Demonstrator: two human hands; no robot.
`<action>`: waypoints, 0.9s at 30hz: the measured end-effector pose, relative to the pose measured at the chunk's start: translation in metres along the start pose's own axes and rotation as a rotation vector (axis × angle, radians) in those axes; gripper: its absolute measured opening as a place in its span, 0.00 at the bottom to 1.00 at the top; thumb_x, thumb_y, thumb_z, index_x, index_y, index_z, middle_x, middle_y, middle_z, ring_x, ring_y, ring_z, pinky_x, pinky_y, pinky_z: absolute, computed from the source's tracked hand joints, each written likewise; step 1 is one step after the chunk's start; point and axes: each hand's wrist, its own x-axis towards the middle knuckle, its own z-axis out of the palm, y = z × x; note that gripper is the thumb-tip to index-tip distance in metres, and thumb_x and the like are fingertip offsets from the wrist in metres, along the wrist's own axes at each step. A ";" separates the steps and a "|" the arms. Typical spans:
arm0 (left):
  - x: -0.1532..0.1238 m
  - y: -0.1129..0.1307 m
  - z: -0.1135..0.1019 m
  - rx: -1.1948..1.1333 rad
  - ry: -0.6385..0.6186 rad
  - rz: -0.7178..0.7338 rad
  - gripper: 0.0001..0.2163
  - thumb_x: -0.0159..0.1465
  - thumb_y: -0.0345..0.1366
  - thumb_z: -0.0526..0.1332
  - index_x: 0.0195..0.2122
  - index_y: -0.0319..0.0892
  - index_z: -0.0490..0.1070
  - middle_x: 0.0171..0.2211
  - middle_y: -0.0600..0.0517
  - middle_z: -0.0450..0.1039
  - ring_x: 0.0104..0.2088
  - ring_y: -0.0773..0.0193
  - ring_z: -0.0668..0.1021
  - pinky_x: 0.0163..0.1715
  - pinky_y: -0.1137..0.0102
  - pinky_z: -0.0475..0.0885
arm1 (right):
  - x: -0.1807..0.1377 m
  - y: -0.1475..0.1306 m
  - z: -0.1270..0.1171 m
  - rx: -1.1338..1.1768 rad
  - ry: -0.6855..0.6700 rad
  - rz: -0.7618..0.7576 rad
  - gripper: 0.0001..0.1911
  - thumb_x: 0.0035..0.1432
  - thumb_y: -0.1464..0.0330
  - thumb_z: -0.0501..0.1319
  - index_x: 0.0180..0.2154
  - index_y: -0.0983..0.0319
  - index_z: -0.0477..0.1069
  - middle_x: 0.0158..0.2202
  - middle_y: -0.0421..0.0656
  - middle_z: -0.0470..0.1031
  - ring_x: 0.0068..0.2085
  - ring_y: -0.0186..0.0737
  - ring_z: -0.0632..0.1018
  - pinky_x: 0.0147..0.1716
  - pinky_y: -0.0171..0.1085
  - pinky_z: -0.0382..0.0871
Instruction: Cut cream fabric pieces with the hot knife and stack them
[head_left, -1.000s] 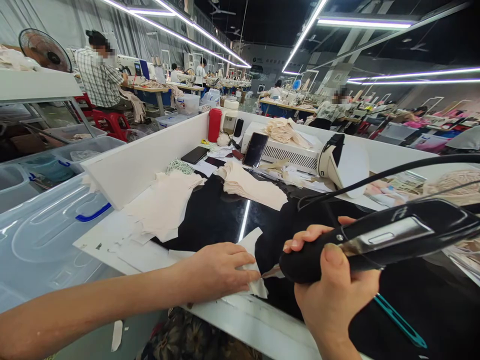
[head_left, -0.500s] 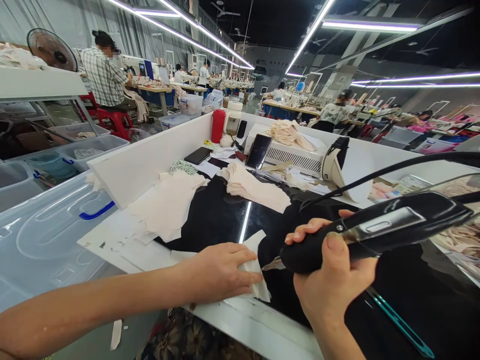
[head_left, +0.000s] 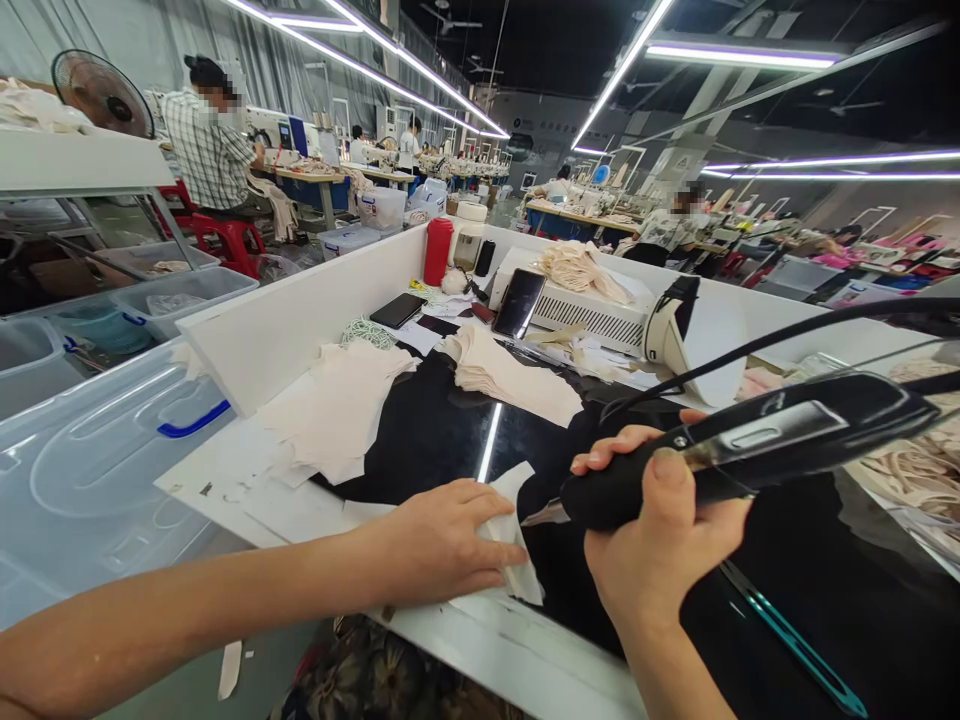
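A folded off-white fabric piece (head_left: 517, 490) lies on the black work surface, and my left hand (head_left: 457, 540) grips it with bent fingers pressed over it. My right hand (head_left: 667, 530) is wrapped around the thick handle of a black corded handheld tool (head_left: 750, 450). Its thin metal tip (head_left: 546, 514) points left and sits close to the fabric's right edge; whether they touch I cannot tell. Beyond my hands lie a stack of cream fabric pieces (head_left: 517, 380) and a wider cream pile (head_left: 337, 405). Turquoise tweezers (head_left: 799, 635) rest near my right wrist.
White partitions (head_left: 315, 310) edge the table. Along its back stand a red bottle (head_left: 437, 252), a jar (head_left: 469, 238), a phone (head_left: 519, 303) and a vented white box (head_left: 577, 315). The tool's cable (head_left: 787, 335) arches across the right. Lidded plastic bins (head_left: 112, 450) stand left.
The handheld tool and my right hand have risen slightly, with the tool's tip shifted a little up. My left hand stays on the fabric, almost unmoved.
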 end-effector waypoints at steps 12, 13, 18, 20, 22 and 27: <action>-0.001 0.035 0.007 0.125 0.015 -0.100 0.17 0.73 0.42 0.68 0.59 0.41 0.76 0.56 0.36 0.75 0.59 0.45 0.77 0.60 0.54 0.75 | -0.006 0.001 -0.003 -0.030 -0.036 0.047 0.26 0.54 0.60 0.76 0.51 0.56 0.70 0.29 0.33 0.78 0.25 0.35 0.77 0.24 0.37 0.78; -0.003 0.041 0.010 0.149 0.018 -0.114 0.20 0.71 0.44 0.69 0.60 0.39 0.75 0.56 0.35 0.75 0.59 0.45 0.77 0.61 0.53 0.75 | -0.007 0.000 -0.004 -0.023 -0.033 0.059 0.26 0.53 0.60 0.76 0.50 0.56 0.70 0.29 0.33 0.78 0.25 0.35 0.77 0.24 0.37 0.78; -0.008 0.062 0.010 0.178 0.007 -0.175 0.28 0.68 0.52 0.72 0.62 0.41 0.72 0.61 0.35 0.74 0.62 0.44 0.77 0.64 0.52 0.72 | -0.011 -0.006 -0.007 -0.013 -0.023 0.080 0.27 0.52 0.60 0.77 0.49 0.56 0.70 0.28 0.33 0.78 0.24 0.36 0.77 0.24 0.37 0.77; -0.007 0.061 0.003 0.183 0.008 -0.163 0.25 0.70 0.50 0.70 0.61 0.40 0.73 0.59 0.37 0.76 0.61 0.46 0.77 0.63 0.55 0.73 | -0.012 -0.005 -0.008 -0.013 -0.029 0.082 0.26 0.53 0.60 0.77 0.49 0.56 0.70 0.29 0.33 0.78 0.24 0.36 0.77 0.25 0.38 0.78; -0.005 0.056 -0.005 0.191 0.031 -0.145 0.21 0.73 0.47 0.67 0.59 0.37 0.74 0.57 0.38 0.77 0.59 0.49 0.78 0.62 0.58 0.74 | -0.012 -0.004 -0.010 -0.012 -0.046 0.081 0.25 0.55 0.60 0.76 0.50 0.56 0.70 0.29 0.34 0.78 0.25 0.36 0.77 0.26 0.38 0.78; 0.008 0.022 -0.016 0.117 0.094 -0.021 0.13 0.80 0.36 0.55 0.50 0.33 0.77 0.52 0.40 0.79 0.58 0.52 0.79 0.65 0.60 0.73 | -0.013 0.000 -0.015 -0.008 -0.079 0.056 0.24 0.58 0.61 0.76 0.51 0.55 0.71 0.31 0.34 0.78 0.27 0.36 0.78 0.28 0.38 0.77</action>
